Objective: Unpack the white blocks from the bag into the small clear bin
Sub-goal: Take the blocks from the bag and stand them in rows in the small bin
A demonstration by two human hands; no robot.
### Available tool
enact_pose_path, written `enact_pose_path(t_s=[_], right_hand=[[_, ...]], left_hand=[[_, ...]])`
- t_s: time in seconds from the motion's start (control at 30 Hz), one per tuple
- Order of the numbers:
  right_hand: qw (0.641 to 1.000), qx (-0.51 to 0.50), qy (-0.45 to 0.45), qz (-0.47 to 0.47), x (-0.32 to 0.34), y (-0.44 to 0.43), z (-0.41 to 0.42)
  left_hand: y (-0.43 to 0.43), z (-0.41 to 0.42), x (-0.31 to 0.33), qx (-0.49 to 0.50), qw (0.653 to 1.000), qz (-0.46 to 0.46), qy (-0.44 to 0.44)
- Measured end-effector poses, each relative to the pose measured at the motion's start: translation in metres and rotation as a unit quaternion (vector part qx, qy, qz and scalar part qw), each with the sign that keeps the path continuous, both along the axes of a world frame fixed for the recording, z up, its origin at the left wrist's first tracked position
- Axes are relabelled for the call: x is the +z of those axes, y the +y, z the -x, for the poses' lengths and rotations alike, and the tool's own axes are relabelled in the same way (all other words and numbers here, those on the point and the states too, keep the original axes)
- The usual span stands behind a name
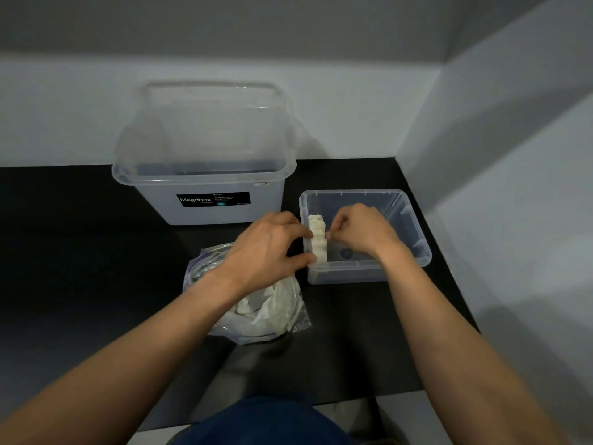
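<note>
Against the left wall of the small clear bin (417,220): a row of white blocks (317,239), gripped by the left hand (269,248) from the left and apparently pinched by the right hand (359,229) from the right. Bag (256,309), more blocks inside, just beside the bin on the black table (96,252).

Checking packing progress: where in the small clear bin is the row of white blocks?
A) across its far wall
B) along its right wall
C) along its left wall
C: the row of white blocks lies against the left wall of the small clear plastic bin.
</note>
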State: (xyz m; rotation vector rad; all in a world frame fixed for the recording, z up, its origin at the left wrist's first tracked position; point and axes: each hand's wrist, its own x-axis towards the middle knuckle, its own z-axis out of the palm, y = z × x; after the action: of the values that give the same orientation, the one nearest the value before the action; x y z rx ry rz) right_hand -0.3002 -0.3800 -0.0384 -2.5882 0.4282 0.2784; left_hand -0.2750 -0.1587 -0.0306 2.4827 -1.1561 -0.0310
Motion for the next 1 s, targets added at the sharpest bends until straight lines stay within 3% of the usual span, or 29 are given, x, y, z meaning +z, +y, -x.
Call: enact_pose_path(t_s=[0.17, 0.27, 0.4, 0.5, 0.6, 0.7, 0.83, 1.0], right_hand=[[0.975, -0.080, -0.199, -0.065, 0.040, 0.036, 0.051], [0.952, -0.055, -0.264, -0.143, 0.046, 0.087, 0.076], [0.971, 0.082, -0.161, -0.154, 0.029, 0.156, 0.083], [0.985, 0.170, 0.009, 0.034, -0.002, 0.188, 0.075], [0.974, 0.137, 0.107, 0.142, -0.023, 0.190, 0.074], [0.983, 0.064, 0.085, 0.152, -0.033, 0.180, 0.076], [0.988, 0.004, 0.039, 0.148, -0.031, 0.177, 0.076], [0.984, -0.044, 0.008, 0.170, -0.032, 0.180, 0.080]], left_hand=[[0.068, -0.005, 0.008, 0.106, 0.988, 0.106, -0.028], [0.112, -0.006, -0.001, 0.122, 0.983, 0.117, -0.067], [0.144, -0.001, -0.019, -0.001, 0.993, 0.054, -0.103], [0.141, 0.001, -0.040, -0.119, 0.982, -0.042, -0.142], [0.135, -0.003, -0.052, -0.131, 0.969, -0.170, -0.121], [0.134, -0.013, -0.052, -0.067, 0.968, -0.227, -0.090], [0.126, -0.018, -0.051, -0.062, 0.961, -0.240, -0.123], [0.117, -0.010, -0.054, -0.161, 0.955, -0.183, -0.170]])
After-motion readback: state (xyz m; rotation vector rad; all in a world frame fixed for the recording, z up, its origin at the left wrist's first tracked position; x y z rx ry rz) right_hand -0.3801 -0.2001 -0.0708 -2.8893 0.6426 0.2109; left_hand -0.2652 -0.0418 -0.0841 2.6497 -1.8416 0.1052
